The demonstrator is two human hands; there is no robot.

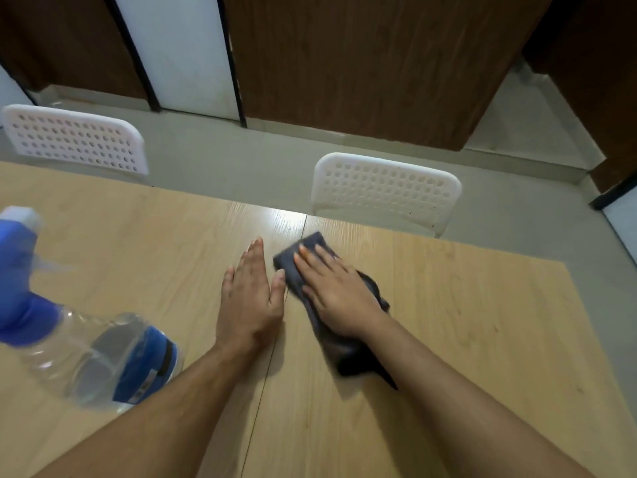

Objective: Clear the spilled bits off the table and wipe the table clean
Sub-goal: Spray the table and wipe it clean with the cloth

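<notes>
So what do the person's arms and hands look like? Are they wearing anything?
Both arms are bare, with no sleeves in view. The left hand and right hand wear no gloves, and no rings, watch or bracelets show on either. Fingernails are short and plain.

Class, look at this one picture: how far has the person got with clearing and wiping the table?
Done: no spilled bits show on the wooden table. In hand: the right hand presses a dark cloth flat, mid-wipe, while the left hand rests open beside it. Left: the area by the spray bottle may need wiping; cannot tell.
</notes>
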